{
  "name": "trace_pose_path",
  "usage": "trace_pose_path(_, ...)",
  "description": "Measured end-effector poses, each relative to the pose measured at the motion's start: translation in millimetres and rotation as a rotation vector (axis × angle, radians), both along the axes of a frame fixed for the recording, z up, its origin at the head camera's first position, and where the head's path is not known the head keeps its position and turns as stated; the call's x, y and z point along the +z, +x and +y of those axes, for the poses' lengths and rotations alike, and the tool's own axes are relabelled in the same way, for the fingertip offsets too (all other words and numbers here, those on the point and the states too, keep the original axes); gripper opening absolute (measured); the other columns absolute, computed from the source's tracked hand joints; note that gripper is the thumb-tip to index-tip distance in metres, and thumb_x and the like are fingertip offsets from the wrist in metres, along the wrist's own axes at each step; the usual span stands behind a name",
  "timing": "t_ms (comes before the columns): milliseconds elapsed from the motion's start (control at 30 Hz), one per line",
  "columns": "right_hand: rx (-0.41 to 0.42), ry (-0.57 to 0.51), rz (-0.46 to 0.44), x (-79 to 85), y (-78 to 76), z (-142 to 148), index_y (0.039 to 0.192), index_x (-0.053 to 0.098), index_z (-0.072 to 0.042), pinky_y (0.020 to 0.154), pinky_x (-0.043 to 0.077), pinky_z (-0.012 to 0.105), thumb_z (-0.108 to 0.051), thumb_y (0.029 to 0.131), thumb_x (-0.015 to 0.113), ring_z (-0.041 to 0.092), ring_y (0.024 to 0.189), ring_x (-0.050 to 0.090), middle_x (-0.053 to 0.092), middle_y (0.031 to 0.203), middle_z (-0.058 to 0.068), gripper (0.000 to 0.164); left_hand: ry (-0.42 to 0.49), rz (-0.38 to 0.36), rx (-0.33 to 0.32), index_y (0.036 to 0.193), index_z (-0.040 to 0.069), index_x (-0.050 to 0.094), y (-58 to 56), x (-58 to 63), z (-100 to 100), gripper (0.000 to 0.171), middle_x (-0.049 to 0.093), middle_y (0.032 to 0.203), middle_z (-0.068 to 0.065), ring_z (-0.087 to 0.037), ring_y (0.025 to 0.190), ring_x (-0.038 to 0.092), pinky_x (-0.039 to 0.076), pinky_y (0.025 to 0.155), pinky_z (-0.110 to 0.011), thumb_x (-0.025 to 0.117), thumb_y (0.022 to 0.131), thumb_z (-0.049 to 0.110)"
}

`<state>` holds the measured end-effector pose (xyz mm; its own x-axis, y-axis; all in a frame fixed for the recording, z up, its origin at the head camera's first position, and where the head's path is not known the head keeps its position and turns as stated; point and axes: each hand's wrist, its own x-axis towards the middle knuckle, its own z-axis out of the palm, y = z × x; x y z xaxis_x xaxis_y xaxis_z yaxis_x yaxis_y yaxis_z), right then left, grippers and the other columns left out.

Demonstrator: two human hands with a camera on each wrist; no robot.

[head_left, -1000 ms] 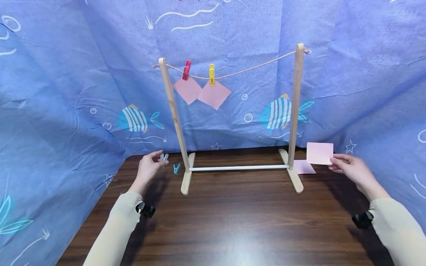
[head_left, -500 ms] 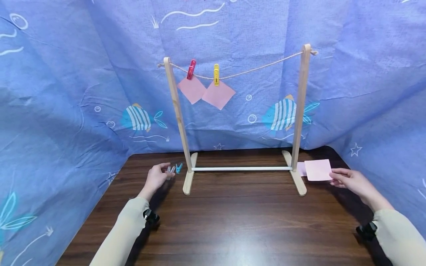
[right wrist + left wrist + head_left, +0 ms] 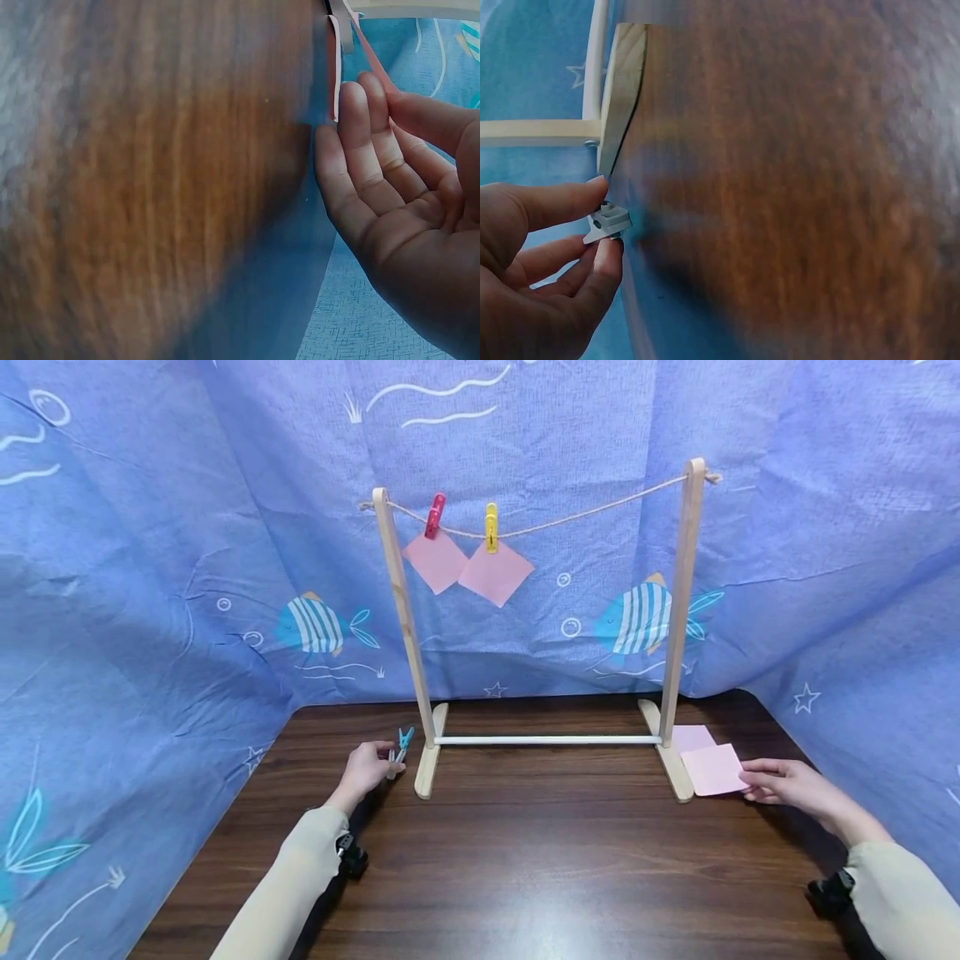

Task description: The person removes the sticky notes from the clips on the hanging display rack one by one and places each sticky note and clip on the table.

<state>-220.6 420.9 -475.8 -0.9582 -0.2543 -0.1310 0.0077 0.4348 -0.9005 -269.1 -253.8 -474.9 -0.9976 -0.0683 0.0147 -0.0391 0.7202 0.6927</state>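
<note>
The left hand (image 3: pixel 366 768) is pinching a grey clothespin (image 3: pixel 610 222) between thumb and fingertips, just beside a blue clothespin (image 3: pixel 405 738). The right hand (image 3: pixel 789 787) is gripping a pink sheet (image 3: pixel 712 770) by its edge, thumb against fingers; the sheet is partly hiding a second sheet (image 3: pixel 692 737) beside the wooden rack (image 3: pixel 406 610).

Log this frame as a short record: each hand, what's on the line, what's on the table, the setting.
Left hand: pinches a pale clothespin, beside the blue clothespin
Right hand: holds a pink sheet by its edge
Rope: red clothespin and yellow clothespin, each with a hanging sheet
On table: blue clothespin by the stand's left foot; loose sheet by its right foot
Overlap: held sheet partly covers loose sheet in the head view; contact unclear
Stand: wooden, upright
Backdrop: blue cloth with fish
</note>
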Motion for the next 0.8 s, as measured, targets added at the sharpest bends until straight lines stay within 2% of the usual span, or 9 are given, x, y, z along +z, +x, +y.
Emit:
trace_pose_path(133,0.002,0.036,-0.028,1.4,-0.9,-2,0.13,0.034,0.033,0.072,0.059,0.025,-0.01,0.104,0.053,0.009,0.081,0.069,0.072,0.093,0.0,0.053,-0.055,0.006,-0.003,0.123,-0.011,0.065,-3.5,-2.2,3,0.049,0.071,0.107,-0.024,-0.033,0.095,0.067,0.055,0.083,-0.043,0.081,0.081,0.008)
trace_pose_path(333,0.0,0.074,-0.029,0.2,-1.7,-2,0.128,0.036,0.032,0.071,0.058,0.025,-0.011,0.104,0.053,0.008,0.079,0.069,0.072,0.092,0.002,0.052,-0.061,0.019,0.014,0.119,-0.012,0.067,-7.3,-2.3,7,0.046,0.072,0.105,-0.022,-0.033,0.094,0.067,0.055,0.086,-0.045,0.081,0.081,0.007)
trace_pose_path(567,0.049,0.076,-0.024,-2.1,-3.7,-1,0.127,0.035,0.033,0.07,0.059,0.025,-0.006,0.104,0.051,0.009,0.075,0.068,0.07,0.09,0.006,0.048,-0.055,-0.005,0.052,0.12,-0.013,0.066,-8.8,-1.6,12,0.045,0.071,0.102,-0.023,-0.032,0.089,0.067,0.057,0.08,-0.042,0.08,0.082,0.006)
trace_pose_path(800,0.003,0.15,-0.005,0.4,-3.9,-5,0.123,0.043,0.03,0.069,0.059,0.026,-0.007,0.101,0.056,0.011,0.07,0.066,0.069,0.088,0.009,0.045,-0.073,-0.033,0.076,0.123,-0.014,0.063,-10.3,0.6,14,0.05,0.072,0.098,-0.022,-0.031,0.084,0.067,0.056,0.075,-0.041,0.081,0.083,0.01)
